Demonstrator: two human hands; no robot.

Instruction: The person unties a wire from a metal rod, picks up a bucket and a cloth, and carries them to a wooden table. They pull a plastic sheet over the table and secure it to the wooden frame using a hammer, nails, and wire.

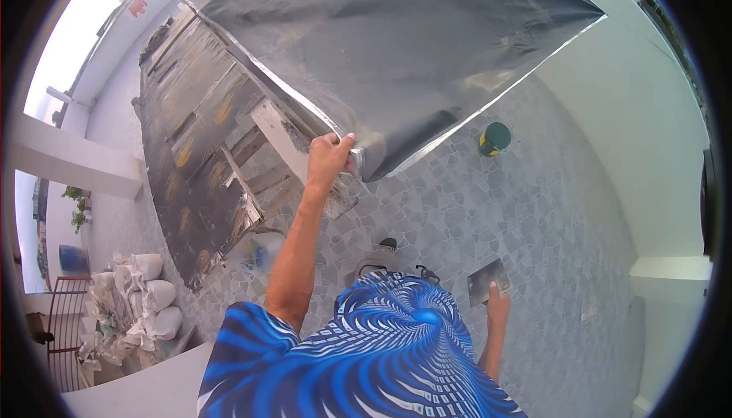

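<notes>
My left hand [329,160] is raised in front of me and grips the near corner of a large silver foil sheet [396,44]. The sheet spreads up and away across the top of the view, over part of a dark weathered wooden panel [194,144]. Low at my right side, my right hand [498,309] holds a flat metal trowel [488,278], blade pointing away from me. My blue patterned shirt fills the bottom of the view.
A green can [494,137] stands on the stone-patterned floor [549,212] beyond the sheet's edge. White filled sacks [149,300] are piled at the lower left beside a red metal frame [65,326]. White walls [648,128] run along the right.
</notes>
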